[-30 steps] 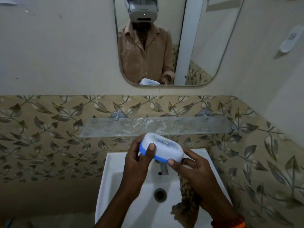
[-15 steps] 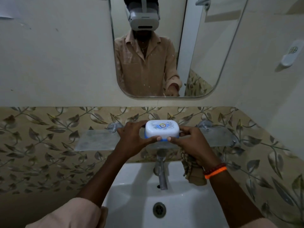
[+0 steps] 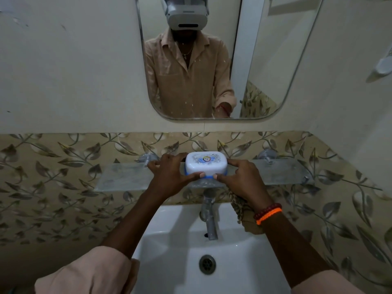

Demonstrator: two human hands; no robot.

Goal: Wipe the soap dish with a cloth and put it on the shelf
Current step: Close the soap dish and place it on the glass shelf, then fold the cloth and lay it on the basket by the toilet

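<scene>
1. Head view, centre of frame: I see the soap dish (image 3: pixel 206 165), white lid over a blue base, on or just above the glass shelf (image 3: pixel 127 177), midway along its front edge; I cannot tell whether it is touching.
2. Head view, left of the dish: my left hand (image 3: pixel 171 174) grips the dish's left end, thumb curled along the near blue rim.
3. Head view, right of the dish: my right hand (image 3: pixel 241 179) pinches the right end, thumb on the near rim. The cloth (image 3: pixel 238 205) hangs beneath this hand, over the basin (image 3: pixel 169 262).
4. Handling, as I judge it: the dish looks like light, rigid plastic, probably slick. Hold it by the blue base at both short ends, since the lid may lift off. The glass shelf is fragile, so set down gently.
</scene>
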